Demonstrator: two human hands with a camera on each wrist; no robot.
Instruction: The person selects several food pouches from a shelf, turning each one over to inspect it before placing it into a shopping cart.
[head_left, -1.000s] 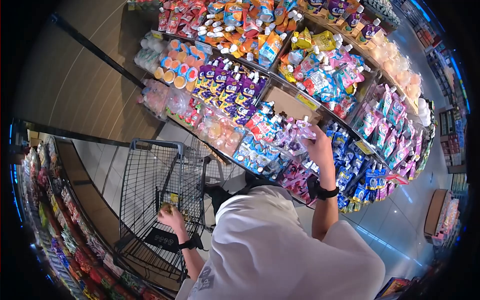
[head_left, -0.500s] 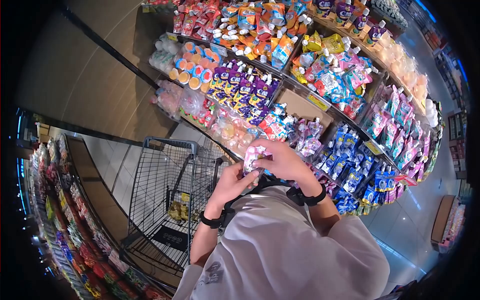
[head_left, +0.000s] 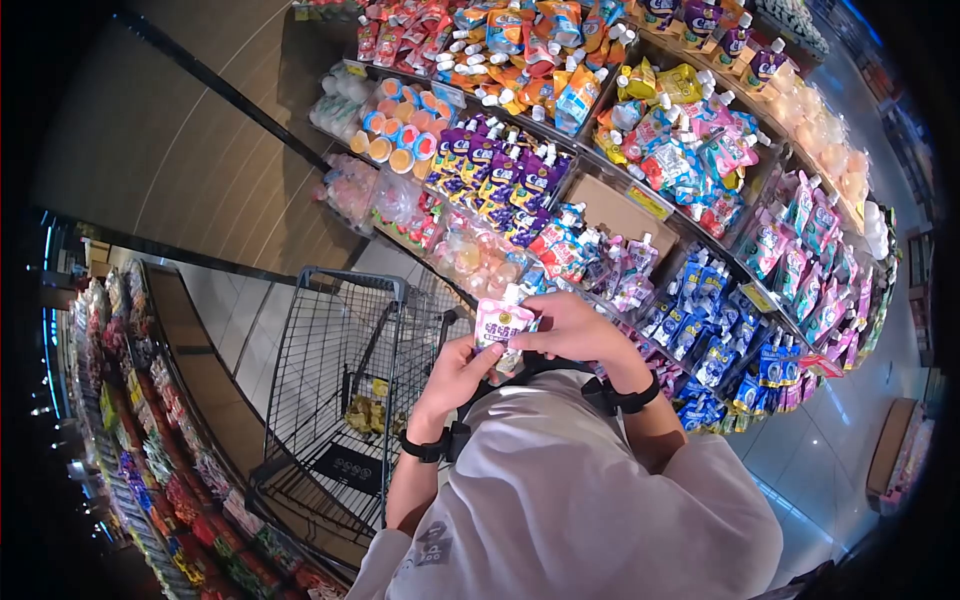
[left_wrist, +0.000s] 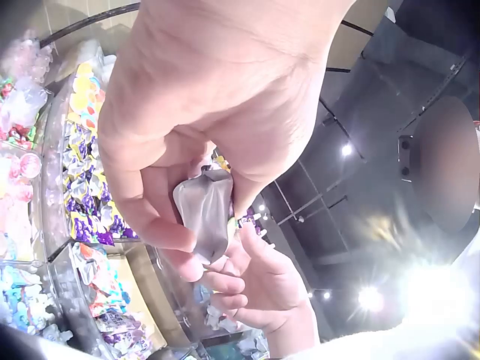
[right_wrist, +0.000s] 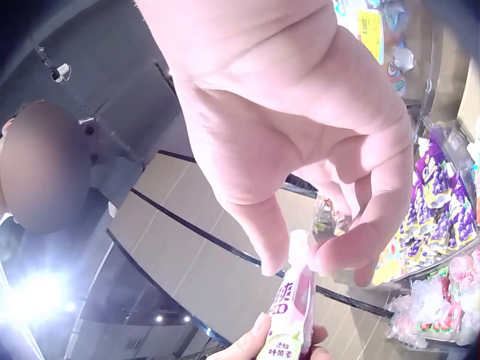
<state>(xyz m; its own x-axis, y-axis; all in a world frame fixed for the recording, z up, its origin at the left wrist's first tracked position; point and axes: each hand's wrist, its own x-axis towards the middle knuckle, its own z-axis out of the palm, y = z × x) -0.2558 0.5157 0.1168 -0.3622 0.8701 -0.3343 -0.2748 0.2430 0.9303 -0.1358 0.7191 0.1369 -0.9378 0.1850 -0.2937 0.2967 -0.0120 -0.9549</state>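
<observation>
A pink and white spout pouch [head_left: 503, 322] with a white cap is held up in front of the shirt, its printed front facing the head camera. My left hand [head_left: 452, 378] grips its lower left part, thumb across the front. From the other side my right hand [head_left: 575, 330] pinches its right edge, with the thumb on the printed face. The left wrist view shows the silvery underside of the pouch [left_wrist: 206, 214] between curled fingers. In the right wrist view, thumb and forefinger lie on either side of the white cap [right_wrist: 300, 244].
A black wire shopping cart [head_left: 330, 370] stands at the left, with a greenish-gold package [head_left: 368, 415] inside. Ahead, a tiered display holds purple pouches [head_left: 495, 170], blue pouches [head_left: 690, 300] and pink pouches [head_left: 630, 275]. Another stocked shelf [head_left: 160, 430] curves along the far left.
My right hand has brought the pink pouch from the display to the body. My left hand has left the cart, where the greenish-gold package now lies, and has taken hold of the pouch, which has turned upright.
</observation>
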